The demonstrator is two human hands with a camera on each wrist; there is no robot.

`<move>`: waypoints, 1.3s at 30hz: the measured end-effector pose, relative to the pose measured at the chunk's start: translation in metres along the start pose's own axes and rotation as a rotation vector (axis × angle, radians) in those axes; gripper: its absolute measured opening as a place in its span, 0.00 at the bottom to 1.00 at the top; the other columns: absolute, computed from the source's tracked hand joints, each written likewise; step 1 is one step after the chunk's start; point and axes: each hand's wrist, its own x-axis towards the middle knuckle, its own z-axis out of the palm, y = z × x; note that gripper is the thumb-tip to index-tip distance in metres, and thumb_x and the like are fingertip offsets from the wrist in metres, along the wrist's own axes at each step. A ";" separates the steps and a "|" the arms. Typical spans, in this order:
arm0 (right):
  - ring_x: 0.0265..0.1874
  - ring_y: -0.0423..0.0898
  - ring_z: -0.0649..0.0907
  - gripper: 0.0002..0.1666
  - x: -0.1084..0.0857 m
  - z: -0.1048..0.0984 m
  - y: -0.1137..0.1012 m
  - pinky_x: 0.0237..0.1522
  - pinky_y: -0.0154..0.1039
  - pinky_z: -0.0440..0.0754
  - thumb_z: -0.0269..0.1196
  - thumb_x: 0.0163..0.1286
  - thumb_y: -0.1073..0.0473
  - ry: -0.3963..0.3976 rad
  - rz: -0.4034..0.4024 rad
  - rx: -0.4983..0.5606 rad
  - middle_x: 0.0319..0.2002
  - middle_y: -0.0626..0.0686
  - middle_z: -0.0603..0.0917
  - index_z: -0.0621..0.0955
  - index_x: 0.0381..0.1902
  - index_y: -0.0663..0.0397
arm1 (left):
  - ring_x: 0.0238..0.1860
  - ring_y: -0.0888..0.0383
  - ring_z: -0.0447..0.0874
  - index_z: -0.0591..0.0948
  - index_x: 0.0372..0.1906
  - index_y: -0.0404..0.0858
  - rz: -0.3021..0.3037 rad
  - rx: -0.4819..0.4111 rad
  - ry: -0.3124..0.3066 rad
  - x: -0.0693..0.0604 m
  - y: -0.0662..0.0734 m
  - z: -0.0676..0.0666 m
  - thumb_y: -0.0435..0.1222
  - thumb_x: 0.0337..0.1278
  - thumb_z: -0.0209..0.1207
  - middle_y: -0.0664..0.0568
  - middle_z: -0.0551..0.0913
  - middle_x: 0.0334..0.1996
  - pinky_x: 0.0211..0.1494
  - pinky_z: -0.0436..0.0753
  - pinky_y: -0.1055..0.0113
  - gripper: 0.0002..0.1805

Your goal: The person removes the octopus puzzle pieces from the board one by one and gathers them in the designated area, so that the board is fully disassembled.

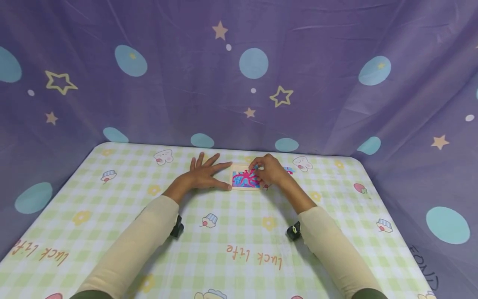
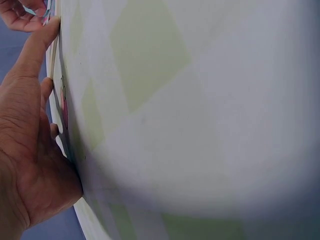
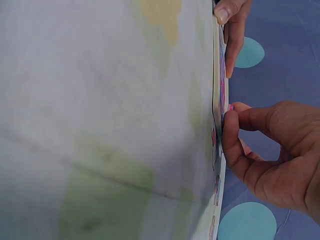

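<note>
1. Risk: the small piece (image 3: pixel 230 107) could slip, in my judgement, should the narrow pinch loosen; the tray (image 1: pixel 245 189) could skid — cause: uneven pressure from one side; the loose piece (image 1: pixel 288 170) could be knocked by the nearby right hand (image 1: pixel 272 169).
2. Right hand: thumb and index finger pressed together on the small piece, above the tray's right part.
3. Left hand (image 1: pixel 203 175): fingers spread wide; thumb and index finger touch the tray's left edge.
4. Location: tray flat on the counter (image 1: pixel 239 207) — between both hands; pink-and-blue picture (image 1: pixel 244 179) inside.
</note>
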 end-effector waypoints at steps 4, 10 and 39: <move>0.21 0.45 0.91 0.10 0.001 -0.002 0.000 0.32 0.33 0.88 0.67 0.79 0.70 0.018 -0.054 -0.088 0.61 0.68 0.88 0.93 0.49 0.58 | 0.92 0.30 0.12 0.58 0.91 0.71 0.005 -0.005 -0.003 0.001 0.001 0.000 0.79 0.58 0.67 0.52 0.34 0.97 0.89 0.18 0.27 0.59; 0.20 0.40 0.88 0.10 0.007 0.002 0.015 0.30 0.35 0.88 0.67 0.80 0.66 0.020 -0.046 -0.048 0.53 0.59 0.90 0.94 0.47 0.52 | 0.91 0.29 0.11 0.60 0.91 0.73 0.014 -0.013 0.005 0.005 -0.002 0.003 0.81 0.52 0.68 0.52 0.35 0.97 0.88 0.17 0.25 0.61; 0.36 0.48 0.90 0.16 -0.012 -0.002 0.011 0.39 0.37 0.91 0.68 0.81 0.64 0.118 0.088 0.328 0.49 0.63 0.89 0.86 0.61 0.63 | 0.91 0.28 0.11 0.59 0.91 0.72 0.020 -0.016 -0.002 0.003 -0.004 0.000 0.80 0.55 0.67 0.51 0.34 0.97 0.88 0.16 0.26 0.60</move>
